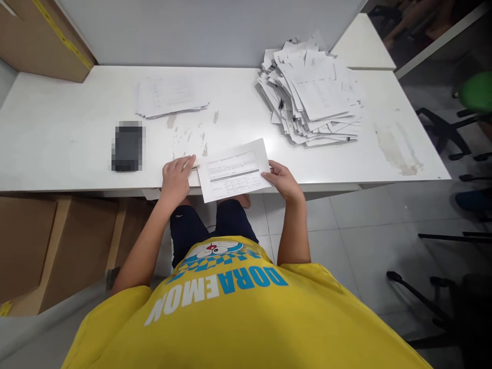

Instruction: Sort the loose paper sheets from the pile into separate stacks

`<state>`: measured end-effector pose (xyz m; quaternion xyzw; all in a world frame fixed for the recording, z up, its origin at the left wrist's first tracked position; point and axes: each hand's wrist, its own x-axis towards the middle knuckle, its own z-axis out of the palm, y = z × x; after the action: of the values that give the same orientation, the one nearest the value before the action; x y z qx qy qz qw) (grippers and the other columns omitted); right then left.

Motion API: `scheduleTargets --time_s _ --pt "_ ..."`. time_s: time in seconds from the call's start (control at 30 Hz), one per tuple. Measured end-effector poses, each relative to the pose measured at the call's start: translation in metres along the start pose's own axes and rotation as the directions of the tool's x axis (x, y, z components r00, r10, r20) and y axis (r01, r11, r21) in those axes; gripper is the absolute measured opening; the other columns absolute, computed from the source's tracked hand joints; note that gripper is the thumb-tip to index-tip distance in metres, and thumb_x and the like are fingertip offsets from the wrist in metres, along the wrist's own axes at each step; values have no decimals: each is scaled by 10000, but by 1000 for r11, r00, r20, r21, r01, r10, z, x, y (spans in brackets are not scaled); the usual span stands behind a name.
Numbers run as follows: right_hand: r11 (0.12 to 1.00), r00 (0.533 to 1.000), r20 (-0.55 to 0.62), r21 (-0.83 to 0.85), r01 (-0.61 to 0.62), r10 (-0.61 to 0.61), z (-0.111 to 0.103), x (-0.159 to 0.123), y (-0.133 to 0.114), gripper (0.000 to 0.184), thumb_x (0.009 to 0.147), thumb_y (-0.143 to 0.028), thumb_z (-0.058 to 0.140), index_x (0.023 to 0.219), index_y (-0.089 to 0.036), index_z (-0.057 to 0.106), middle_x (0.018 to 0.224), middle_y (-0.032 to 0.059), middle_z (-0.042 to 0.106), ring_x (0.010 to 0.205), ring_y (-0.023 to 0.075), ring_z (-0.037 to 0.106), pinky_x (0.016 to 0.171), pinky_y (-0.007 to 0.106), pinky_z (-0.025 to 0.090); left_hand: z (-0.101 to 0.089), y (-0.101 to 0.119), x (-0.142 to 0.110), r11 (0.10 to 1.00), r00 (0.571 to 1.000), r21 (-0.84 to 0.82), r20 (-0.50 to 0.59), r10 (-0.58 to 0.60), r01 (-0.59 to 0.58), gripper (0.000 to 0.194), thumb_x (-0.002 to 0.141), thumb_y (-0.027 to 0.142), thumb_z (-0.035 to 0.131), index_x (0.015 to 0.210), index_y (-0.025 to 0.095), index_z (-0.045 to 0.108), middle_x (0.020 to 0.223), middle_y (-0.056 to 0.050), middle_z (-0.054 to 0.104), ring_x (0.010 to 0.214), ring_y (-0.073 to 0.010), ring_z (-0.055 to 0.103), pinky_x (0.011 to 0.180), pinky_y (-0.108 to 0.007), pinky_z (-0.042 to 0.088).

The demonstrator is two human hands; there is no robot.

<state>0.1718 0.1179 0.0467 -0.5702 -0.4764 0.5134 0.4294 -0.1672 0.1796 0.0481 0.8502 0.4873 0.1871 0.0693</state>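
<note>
A printed white sheet of paper (pixel 234 171) with a form on it hangs tilted over the table's front edge. Its right side is pinched between the thumb and fingers of my right hand (pixel 285 180). Beside the sheet's left edge, my left hand (pixel 177 179) rests at the table edge with its fingers closed over a small, flat, beige thing (pixel 196 164). Most of that thing is hidden under the fingers, so its kind cannot be told.
On the white table (pixel 234 113) lie a large messy pile of papers (pixel 315 97) at the back right and a smaller paper stack (pixel 169 96) at the back left. A blurred dark object (pixel 128 147) lies left. Cardboard boxes (pixel 77 246) stand below left; chairs (pixel 442 128) stand right.
</note>
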Motion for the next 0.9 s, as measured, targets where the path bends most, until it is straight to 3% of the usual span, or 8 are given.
scheduleTargets --time_s 0.33,0.43,0.47,0.57,0.63,0.7,0.8,0.9 --pt "995 1000 -7 99 6 -6 2 3 11 455 753 -388 720 1171 -221 659 1014 47 747 923 241 685 870 405 536 1 -2 -1 997 995 -60 -77 -56 52 686 827 81 351 1477 277 452 1394 -96 574 1322 -282 455 1090 -489 301" --pt "974 972 -227 195 112 -66 -2 9 20 403 717 -370 728 1080 -207 659 943 26 735 887 208 675 832 361 542 1 -2 -2 995 994 -66 -78 -81 76 657 843 102 359 1467 276 471 1396 -80 577 1340 -276 446 1105 -473 299" --pt "953 924 -374 243 181 -80 -7 13 23 375 700 -359 725 1036 -212 646 918 9 723 880 192 670 812 340 546 1 -3 -2 994 992 -67 -78 -96 91 634 854 121 367 1458 277 484 1397 -71 579 1344 -274 444 1109 -463 299" --pt "868 677 -735 313 385 -35 -30 39 27 286 690 -315 671 941 -238 560 890 -29 668 883 151 652 744 282 553 2 -4 -3 988 985 -69 -93 -142 136 566 871 187 415 1413 293 539 1384 -41 597 1335 -273 457 1114 -445 307" --pt "851 571 -821 282 444 -26 -52 66 20 236 730 -301 611 934 -247 507 934 -16 640 913 146 640 736 288 559 3 -5 -3 988 983 -71 -110 -147 140 550 868 209 436 1397 297 555 1377 -31 605 1322 -274 469 1112 -443 317" --pt "864 521 -852 221 453 -55 -76 95 7 194 784 -316 561 946 -255 472 1008 17 618 955 160 626 769 334 568 4 -5 -4 989 984 -75 -122 -133 124 547 865 212 441 1393 293 559 1372 -30 609 1308 -272 481 1109 -443 326" --pt "881 525 -847 182 438 -86 -107 132 -16 189 820 -340 563 956 -276 449 1067 51 584 987 196 604 844 418 563 5 -6 -6 990 984 -90 -138 -116 104 528 874 218 440 1383 276 568 1362 -40 617 1285 -271 499 1105 -447 335" --pt "898 643 -739 126 422 -199 -124 145 -27 263 830 -392 589 1026 -282 451 1058 81 548 987 249 600 859 492 545 6 -6 -7 990 981 -104 -157 -112 97 507 894 235 440 1385 259 566 1365 -50 615 1277 -273 501 1101 -448 338"
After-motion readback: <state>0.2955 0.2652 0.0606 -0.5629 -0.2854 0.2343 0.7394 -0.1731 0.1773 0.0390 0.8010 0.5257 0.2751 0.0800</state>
